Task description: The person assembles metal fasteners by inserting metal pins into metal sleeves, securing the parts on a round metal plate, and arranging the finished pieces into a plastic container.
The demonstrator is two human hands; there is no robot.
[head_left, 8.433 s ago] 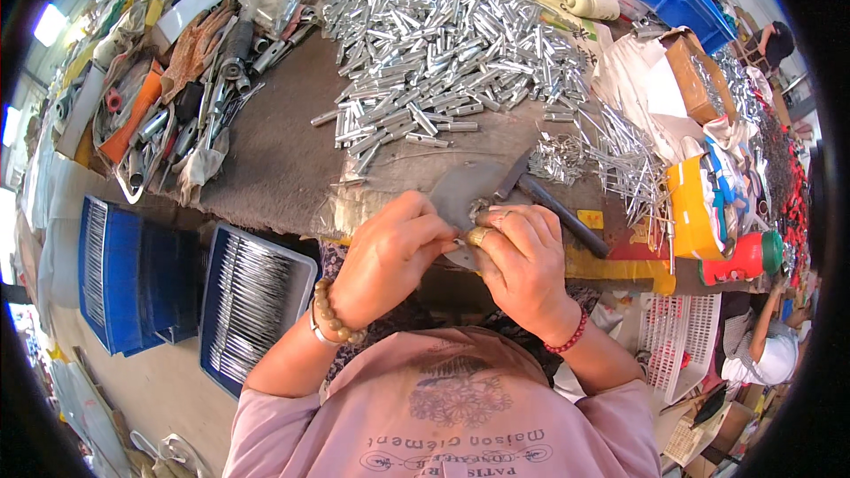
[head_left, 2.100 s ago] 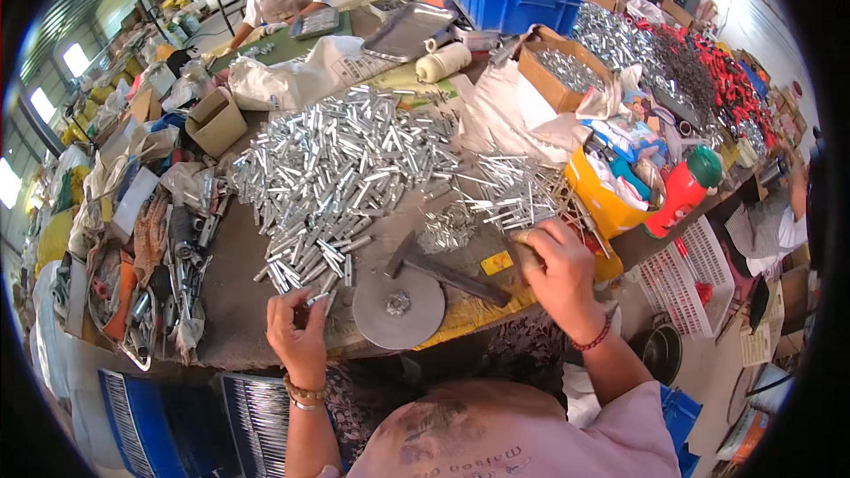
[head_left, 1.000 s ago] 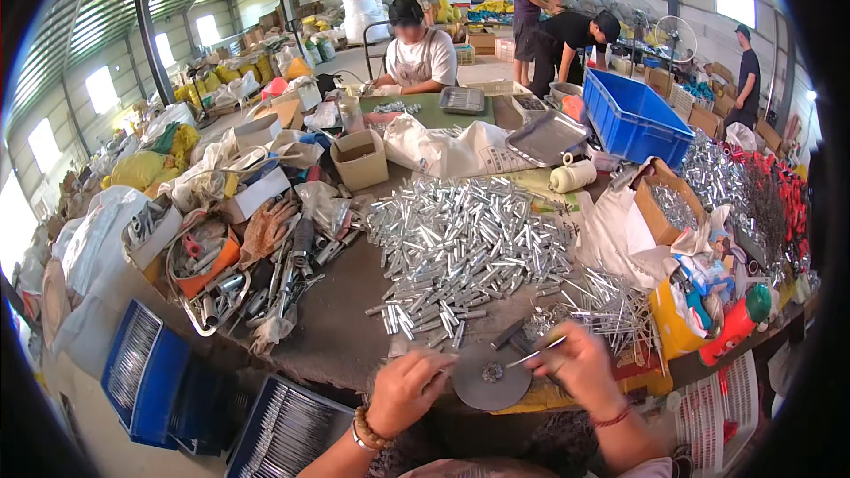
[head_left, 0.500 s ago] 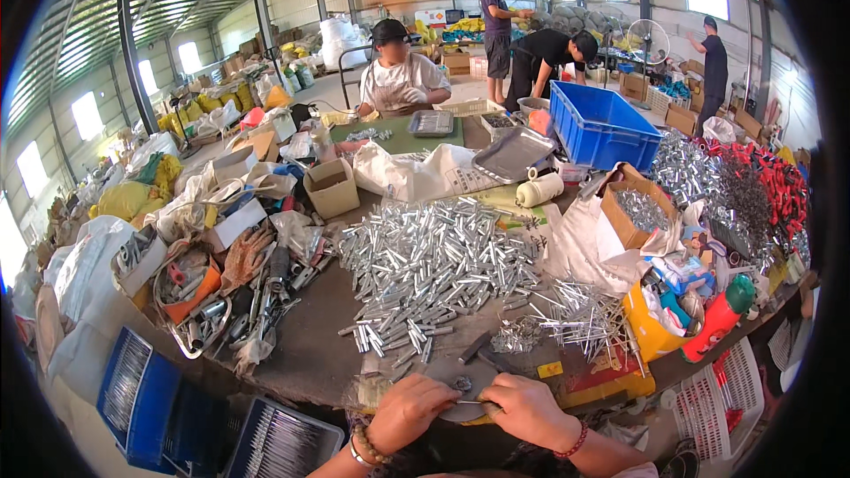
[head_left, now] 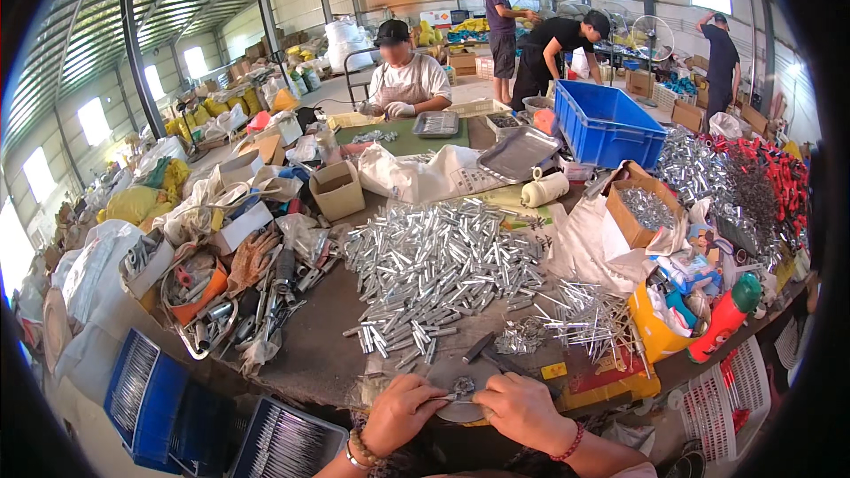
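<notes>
At the near table edge my left hand (head_left: 405,409) and my right hand (head_left: 521,407) are both closed in a pinch, close together. A thin metal rod (head_left: 453,399) runs between their fingertips; its ends are hidden in the fingers. Just beyond and under it is a round grey plate (head_left: 460,413) with a little heap of small metal pieces (head_left: 463,384). A hammer (head_left: 478,347) lies past the plate. Farther off spreads a large pile of silvery metal tubes (head_left: 443,265). To its right are thin metal rods (head_left: 593,323) and a small heap of tiny metal parts (head_left: 521,336).
Tools and rags crowd the table's left side around an orange container (head_left: 197,296). On the right stand a yellow box (head_left: 660,327), a red bottle (head_left: 722,323) and a blue crate (head_left: 606,124). Blue trays (head_left: 288,443) sit low left. A co-worker (head_left: 412,80) sits across.
My hands have shifted slightly left, still around the rod. The co-worker opposite has lowered their head and brought their hands together. A person at far right has raised an arm to their head.
</notes>
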